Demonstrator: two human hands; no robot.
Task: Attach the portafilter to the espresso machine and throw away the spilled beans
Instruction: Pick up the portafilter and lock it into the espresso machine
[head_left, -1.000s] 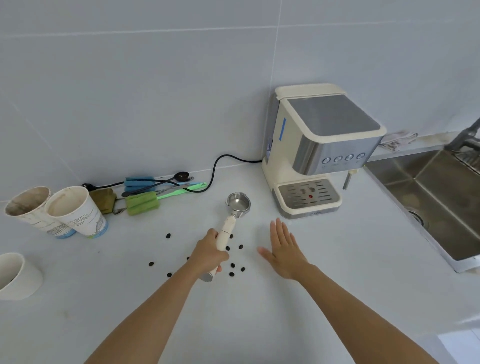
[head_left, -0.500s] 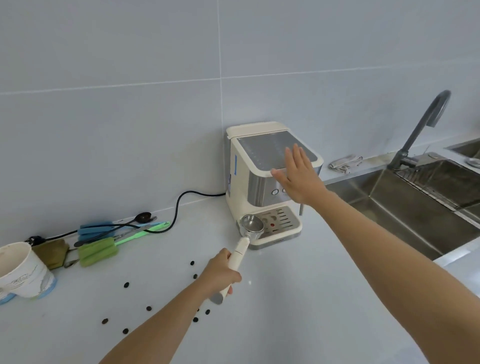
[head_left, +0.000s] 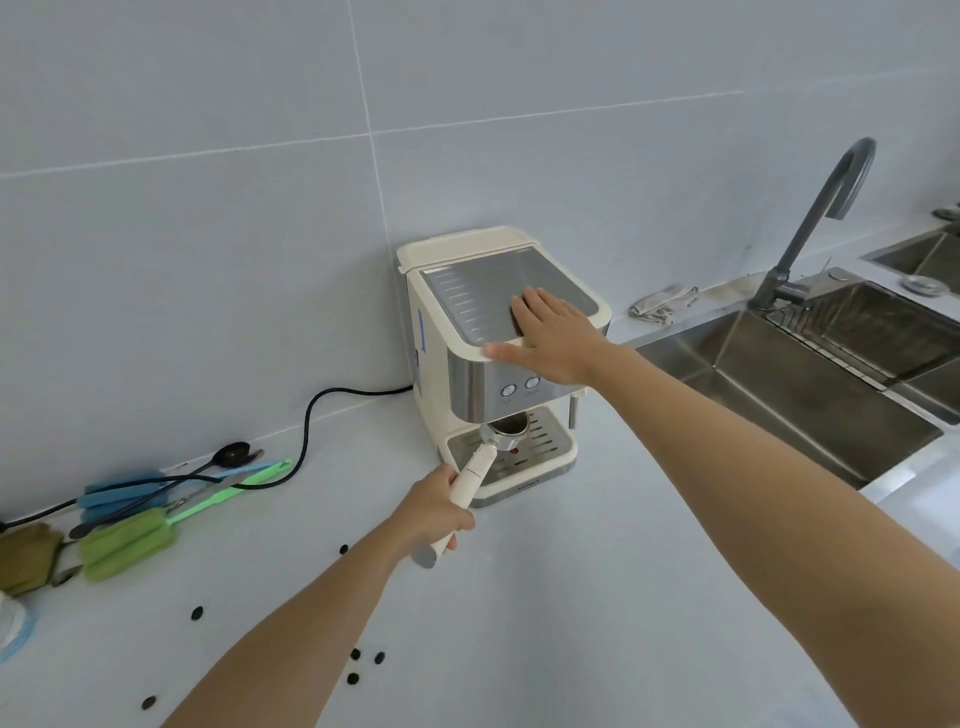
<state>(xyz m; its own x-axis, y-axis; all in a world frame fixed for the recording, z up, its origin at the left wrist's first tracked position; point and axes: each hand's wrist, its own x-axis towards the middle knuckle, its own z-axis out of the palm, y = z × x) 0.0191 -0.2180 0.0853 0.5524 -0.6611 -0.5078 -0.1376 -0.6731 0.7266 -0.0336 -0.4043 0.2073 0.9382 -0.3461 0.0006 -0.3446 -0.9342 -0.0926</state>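
Note:
The cream and steel espresso machine (head_left: 441, 338) stands against the tiled wall. My right hand (head_left: 550, 338) lies flat on its top front edge, fingers spread, holding nothing. My left hand (head_left: 434, 512) grips the cream handle of the portafilter (head_left: 480, 465). The portafilter's metal basket sits just under the machine's front panel, above the drip tray (head_left: 545, 441). Several dark spilled beans (head_left: 366, 662) lie scattered on the white counter near my left forearm, with one more bean (head_left: 343, 549) closer to my hand.
Green and blue bottle brushes (head_left: 130, 535), a dark spoon (head_left: 231, 454) and the machine's black cord (head_left: 311, 410) lie at the left. A steel sink (head_left: 779, 405) with a grey tap (head_left: 815, 208) is at the right. A rag (head_left: 660, 304) lies behind the sink.
My left hand has carried the portafilter from the counter up under the machine's front panel. My right hand rose from the counter and now presses on the machine's top.

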